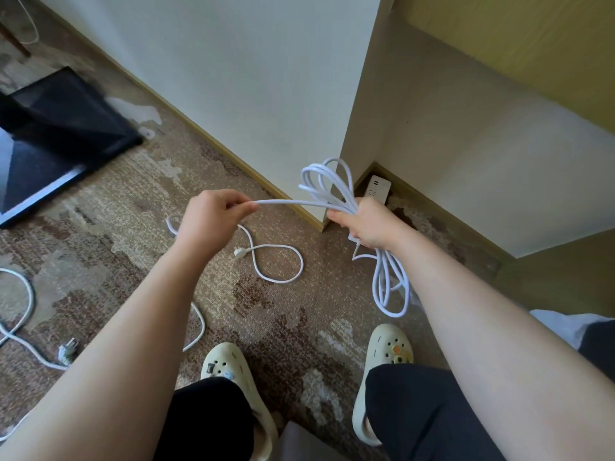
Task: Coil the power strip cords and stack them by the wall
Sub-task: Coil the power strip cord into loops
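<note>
The right hand (367, 224) is closed around a bundle of white cord loops (327, 186), fingers wrapped round the middle of the coil so that loops stand up above the fist and hang down below the wrist toward the floor. A bit of white plastic shows under the palm; whether it is the strip's body cannot be told. The left hand (213, 216) pinches the same cord between thumb and curled fingers, and a taut stretch of it runs straight across from that pinch to the right fist. Below the left hand the loose end trails onto the patterned carpet (266, 314) in a loop, ending in a white plug (239, 252) lying between the two hands. A white power strip (377, 189) lies on the floor in the corner by the wall (249, 78), just behind the right hand. Another white cord (23, 314) with a grey plug (66, 349) lies on the carpet far to the left.
</note>
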